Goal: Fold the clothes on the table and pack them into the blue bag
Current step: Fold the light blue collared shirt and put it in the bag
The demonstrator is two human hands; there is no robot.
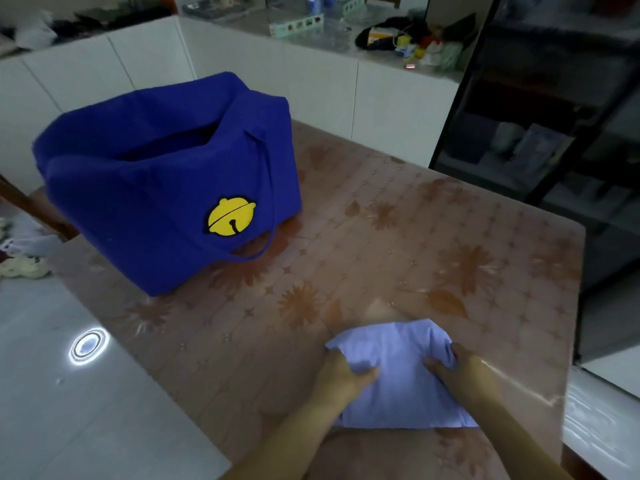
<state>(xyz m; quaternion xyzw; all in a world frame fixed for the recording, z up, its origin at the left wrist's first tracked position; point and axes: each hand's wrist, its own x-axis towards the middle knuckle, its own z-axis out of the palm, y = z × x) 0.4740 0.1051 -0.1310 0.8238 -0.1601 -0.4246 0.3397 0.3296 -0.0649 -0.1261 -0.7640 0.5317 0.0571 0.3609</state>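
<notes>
- We note the left hand (341,374) at the near edge of the table (433,244). Its thumb lies on top of the folded garment (401,393) and its fingers are curled round the garment's left side, gripping it.
- The right hand (460,372) grips the opposite side in the same way, thumb on the cloth and fingers wrapped round the right edge.
- The folded garment is pale lilac-blue and forms a compact, roughly square bundle. It lies on the table between the two hands, near the front edge and towards the right. We cannot tell whether it is lifted clear of the surface.
- The table carries a glossy brownish cover with a flower and leaf pattern.
- To the left, the pale floor (69,393) shows a bright ring of reflected light (86,344).
- The blue bag (156,188) stands at the far left of the table, well apart from the garment. Its mouth is open at the top, a yellow bell patch (230,216) faces us, and a carrying strap (265,247) loops down onto the table.
- Behind the table run white cabinets (311,98) under a counter (346,46) bearing assorted clutter, too blurred to identify.
- A dark shelving unit (554,98) stands at the far right.
</notes>
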